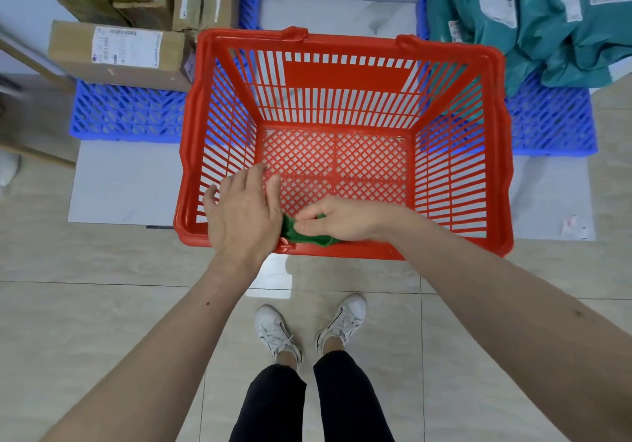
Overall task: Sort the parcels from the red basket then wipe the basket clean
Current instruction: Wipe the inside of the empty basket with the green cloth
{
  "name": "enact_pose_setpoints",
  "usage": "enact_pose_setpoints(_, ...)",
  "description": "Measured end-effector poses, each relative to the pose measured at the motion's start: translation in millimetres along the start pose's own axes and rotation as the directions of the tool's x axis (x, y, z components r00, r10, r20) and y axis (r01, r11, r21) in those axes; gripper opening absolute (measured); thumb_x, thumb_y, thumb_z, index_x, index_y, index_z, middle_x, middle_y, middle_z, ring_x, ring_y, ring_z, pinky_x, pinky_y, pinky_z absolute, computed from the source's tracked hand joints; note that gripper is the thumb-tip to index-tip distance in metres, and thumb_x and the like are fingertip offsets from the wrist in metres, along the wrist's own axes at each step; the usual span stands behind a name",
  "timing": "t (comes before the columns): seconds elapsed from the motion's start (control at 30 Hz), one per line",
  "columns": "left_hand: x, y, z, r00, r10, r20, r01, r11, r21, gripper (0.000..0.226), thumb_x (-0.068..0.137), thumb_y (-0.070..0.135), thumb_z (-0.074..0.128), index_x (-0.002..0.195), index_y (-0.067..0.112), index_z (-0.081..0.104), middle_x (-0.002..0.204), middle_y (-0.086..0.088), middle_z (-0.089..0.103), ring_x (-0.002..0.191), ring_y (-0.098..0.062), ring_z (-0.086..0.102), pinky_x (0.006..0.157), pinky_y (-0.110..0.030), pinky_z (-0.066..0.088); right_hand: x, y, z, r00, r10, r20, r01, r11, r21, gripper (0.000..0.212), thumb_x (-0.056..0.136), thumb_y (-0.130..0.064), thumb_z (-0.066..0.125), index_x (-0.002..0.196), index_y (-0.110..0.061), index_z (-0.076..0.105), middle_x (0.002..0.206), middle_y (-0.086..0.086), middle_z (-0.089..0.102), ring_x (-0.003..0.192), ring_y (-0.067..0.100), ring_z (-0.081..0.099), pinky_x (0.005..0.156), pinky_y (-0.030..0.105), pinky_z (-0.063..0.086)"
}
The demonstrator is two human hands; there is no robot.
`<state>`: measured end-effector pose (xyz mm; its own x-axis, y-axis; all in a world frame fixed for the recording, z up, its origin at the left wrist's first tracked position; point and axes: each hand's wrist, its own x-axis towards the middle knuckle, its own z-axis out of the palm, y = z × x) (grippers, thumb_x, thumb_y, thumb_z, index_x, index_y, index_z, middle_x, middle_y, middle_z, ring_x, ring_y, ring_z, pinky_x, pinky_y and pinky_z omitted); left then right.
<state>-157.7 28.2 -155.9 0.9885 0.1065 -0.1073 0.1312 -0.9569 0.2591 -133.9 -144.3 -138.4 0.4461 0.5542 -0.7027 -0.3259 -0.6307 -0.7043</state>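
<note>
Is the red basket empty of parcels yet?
Yes. The red basket shows bare mesh floor; only the hands and a green cloth sit at its near edge.

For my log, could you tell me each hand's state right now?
Left hand: open, over the red basket's near rim.
Right hand: pinching the green cloth.

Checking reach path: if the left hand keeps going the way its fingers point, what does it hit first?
Probably the mesh floor of the red basket; the left hand points forward and down over the near rim. Depth is unclear.
</note>
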Motion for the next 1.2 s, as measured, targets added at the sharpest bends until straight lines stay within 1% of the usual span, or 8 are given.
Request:
enact_pose_setpoints(0.1,1,1,0,1.0,-0.019,-0.014,0.019,1.0,-0.007,0.043,0.104,0.045,0.034,0.129,0.02,0.057,0.121,-0.004,0.066,0.117,-0.027,0.056,0.106,-0.052,0.035,-20,34,-36,0.983,0.176,0.058,-0.162,0.967,-0.199,0.04,0.103,-0.033,0.052,0.125,-0.002,0.063,0.138,0.012,0.059,0.128,0.029,0.053,0.116,0.043,0.033)
enact_pose_setpoints(0.3,-1,3,1,0.999,-0.032,-0.029,0.032,0.999,-0.006,0.045,0.103,0.047,0.031,0.125,0.018,0.059,0.116,-0.004,0.068,0.112,-0.028,0.058,0.102,-0.051,0.039,-24,54,-48,0.976,0.207,0.071,-0.167,0.913,-0.372,0.023,0.104,-0.02,0.049,0.092,-0.013,0.067,0.079,-0.004,0.058,0.071,0.009,0.05,0.073,0.027,0.041)
enact_pose_setpoints(0.5,1,3,2,0.999,-0.042,-0.021,0.043,0.999,0.008,0.047,0.102,0.049,0.03,0.125,0.02,0.059,0.117,-0.004,0.068,0.113,-0.028,0.058,0.1,-0.05,0.04,55,-4,7,0.999,0.017,-0.031,-0.016,0.999,0.035,0.018,0.099,-0.009,0.053,0.1,-0.004,0.07,0.093,0.007,0.066,0.089,0.021,0.059,0.087,0.036,0.049)
enact_pose_setpoints(0.6,1,2,2,0.999,-0.05,-0.001,0.05,0.999,0.005,0.05,0.101,0.052,0.028,0.127,0.02,0.058,0.121,-0.003,0.066,0.115,-0.028,0.057,0.1,-0.05,0.04,44,-8,7,0.999,-0.013,0.046,0.004,0.98,0.201,0.02,0.1,-0.005,0.054,0.115,-0.003,0.066,0.098,0.001,0.067,0.087,0.008,0.062,0.086,0.023,0.049)
enact_pose_setpoints(0.7,1,3,0,0.998,-0.065,0.009,0.065,0.998,-0.004,0.049,0.103,0.051,0.03,0.129,0.02,0.057,0.124,-0.004,0.065,0.118,-0.028,0.056,0.101,-0.051,0.039,-9,25,-35,0.978,0.066,0.196,-0.071,0.997,0.017,0.025,0.101,-0.013,0.054,0.122,-0.015,0.068,0.122,-0.012,0.066,0.104,-0.002,0.059,0.099,0.017,0.042)
enact_pose_setpoints(0.77,1,5,-1,0.997,-0.076,0.015,0.076,0.997,-0.003,0.05,0.103,0.052,0.031,0.13,0.019,0.057,0.126,-0.005,0.064,0.12,-0.029,0.055,0.102,-0.052,0.038,-46,57,-70,0.958,0.186,0.219,-0.159,0.978,-0.135,0.024,0.101,-0.012,0.055,0.097,-0.025,0.074,0.094,-0.022,0.071,0.086,-0.005,0.062,0.082,0.018,0.045)
enact_pose_setpoints(0.93,0,7,-2,0.996,-0.093,0.017,0.093,0.996,0.003,0.05,0.103,0.052,0.032,0.128,0.018,0.058,0.125,-0.007,0.064,0.119,-0.03,0.055,0.101,-0.052,0.038,-67,85,-79,0.919,0.394,-0.02,-0.386,0.888,-0.25,0.027,0.1,-0.009,0.055,0.114,-0.021,0.074,0.112,-0.001,0.071,0.097,0.012,0.062,0.084,0.025,0.048)
enact_pose_setpoints(1.2,2,7,-1,0.994,-0.104,0.024,0.103,0.994,0.026,0.048,0.102,0.053,0.034,0.126,0.02,0.059,0.124,-0.006,0.064,0.117,-0.031,0.055,0.097,-0.049,0.04,27,3,-15,0.993,0.114,-0.04,-0.094,0.936,0.34,0.035,0.1,-0.003,0.053,0.133,-0.007,0.059,0.137,0.011,0.061,0.129,0.021,0.055,0.116,0.037,0.037)
